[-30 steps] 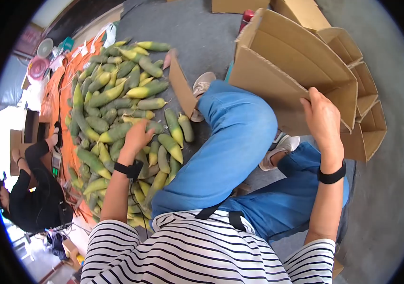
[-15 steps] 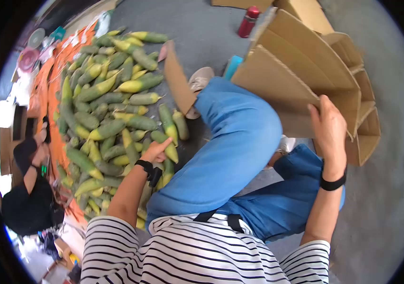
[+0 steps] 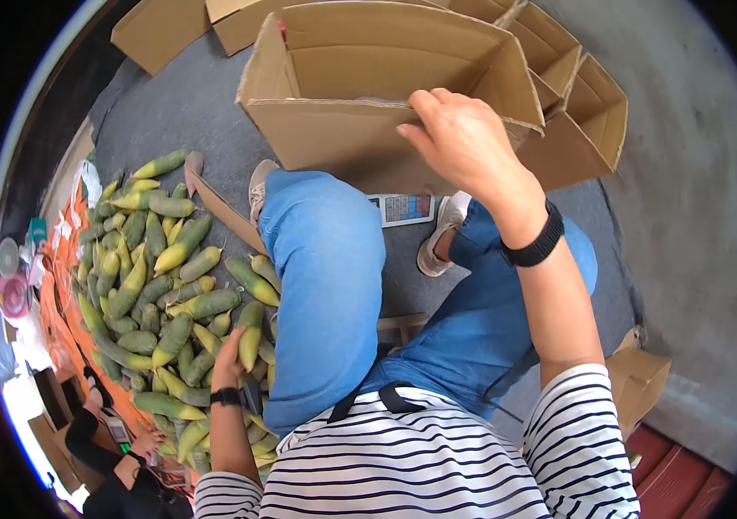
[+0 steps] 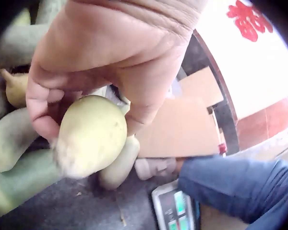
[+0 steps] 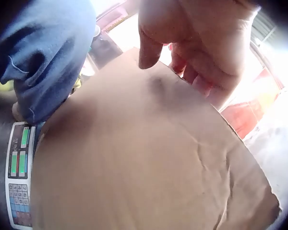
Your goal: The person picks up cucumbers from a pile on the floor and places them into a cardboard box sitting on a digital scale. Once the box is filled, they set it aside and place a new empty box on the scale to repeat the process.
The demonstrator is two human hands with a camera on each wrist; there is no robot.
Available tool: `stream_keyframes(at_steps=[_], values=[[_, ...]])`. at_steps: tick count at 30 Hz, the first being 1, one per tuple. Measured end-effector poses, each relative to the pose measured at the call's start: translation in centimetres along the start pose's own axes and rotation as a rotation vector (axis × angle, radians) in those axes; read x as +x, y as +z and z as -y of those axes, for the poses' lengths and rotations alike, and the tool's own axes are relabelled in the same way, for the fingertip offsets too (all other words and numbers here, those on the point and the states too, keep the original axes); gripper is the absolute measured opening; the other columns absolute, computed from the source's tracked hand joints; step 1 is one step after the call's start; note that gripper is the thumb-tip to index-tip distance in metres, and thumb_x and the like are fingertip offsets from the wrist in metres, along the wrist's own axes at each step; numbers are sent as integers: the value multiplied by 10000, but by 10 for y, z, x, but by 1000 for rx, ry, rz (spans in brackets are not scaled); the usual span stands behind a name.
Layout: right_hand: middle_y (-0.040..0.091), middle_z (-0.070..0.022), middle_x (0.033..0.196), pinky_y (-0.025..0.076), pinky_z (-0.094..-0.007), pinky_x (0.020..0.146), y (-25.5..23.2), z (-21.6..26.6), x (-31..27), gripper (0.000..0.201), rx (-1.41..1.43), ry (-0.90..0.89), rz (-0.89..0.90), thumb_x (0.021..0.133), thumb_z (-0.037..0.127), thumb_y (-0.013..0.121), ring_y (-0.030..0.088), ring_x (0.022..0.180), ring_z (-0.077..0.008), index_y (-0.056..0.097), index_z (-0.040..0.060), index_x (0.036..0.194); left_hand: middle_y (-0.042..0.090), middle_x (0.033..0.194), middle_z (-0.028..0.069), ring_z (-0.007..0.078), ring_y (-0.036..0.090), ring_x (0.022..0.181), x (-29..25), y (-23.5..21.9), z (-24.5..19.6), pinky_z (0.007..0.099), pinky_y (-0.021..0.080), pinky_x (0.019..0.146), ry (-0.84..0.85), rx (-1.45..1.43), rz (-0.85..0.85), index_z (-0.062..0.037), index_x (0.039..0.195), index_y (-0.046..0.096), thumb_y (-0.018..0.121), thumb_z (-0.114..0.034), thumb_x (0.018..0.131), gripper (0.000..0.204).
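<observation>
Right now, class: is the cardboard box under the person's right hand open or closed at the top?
Open. The cardboard box has its flaps standing up, showing its inner walls, while the right hand grips its near wall.

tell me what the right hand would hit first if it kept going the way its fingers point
Probably the inside of the open cardboard box: the right hand grips its near wall, fingers curled over the rim and pointing into it. The depth is unclear.
</observation>
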State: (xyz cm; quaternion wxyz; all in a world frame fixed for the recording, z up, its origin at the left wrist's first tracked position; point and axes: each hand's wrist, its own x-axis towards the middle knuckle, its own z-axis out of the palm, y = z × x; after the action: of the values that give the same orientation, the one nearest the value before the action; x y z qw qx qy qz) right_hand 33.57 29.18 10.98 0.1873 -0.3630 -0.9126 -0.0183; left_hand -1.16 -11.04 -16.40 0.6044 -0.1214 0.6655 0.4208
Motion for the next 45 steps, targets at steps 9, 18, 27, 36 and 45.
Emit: stream_keyframes(at_steps=[9,18,27,36,45], values=[[640,-131,809,513,-422,702,10,-5,-5,208,-5,-7,17,829,206,678,649,809,-315,571,32,870,500,1345,145,228,490,1224,-179,91,-140,349,363,1043,1005,535,-60,34,1408,408,696,-339,840,738],[686,-110,899,492,-396,761,15,-2,-5,134,-8,33,63,789,102,619,672,870,-275,635,76,919,564,1304,130,229,564,1162,-257,309,-259,349,421,1013,1834,986,26,-42,1355,508,671,-72,804,576],[661,-103,832,488,-392,712,14,-2,-7,224,-7,16,57,827,248,680,661,813,-284,600,60,919,595,1227,118,226,556,1136,-183,385,-282,325,446,949,1867,1306,264,-86,1326,540,652,-122,856,485],[643,-111,886,488,-398,741,13,-6,-9,230,-17,27,-27,818,228,687,645,854,-296,603,57,947,548,1310,125,241,506,1223,-186,257,-175,349,377,1029,1380,1209,122,-25,1324,518,614,-159,891,463],[612,-120,856,503,-417,767,2,3,8,96,179,-65,-419,781,129,635,632,851,-301,620,56,843,263,1511,245,340,260,1410,-194,233,-85,404,205,1156,1102,1058,171,42,1489,185,609,-244,877,797]])
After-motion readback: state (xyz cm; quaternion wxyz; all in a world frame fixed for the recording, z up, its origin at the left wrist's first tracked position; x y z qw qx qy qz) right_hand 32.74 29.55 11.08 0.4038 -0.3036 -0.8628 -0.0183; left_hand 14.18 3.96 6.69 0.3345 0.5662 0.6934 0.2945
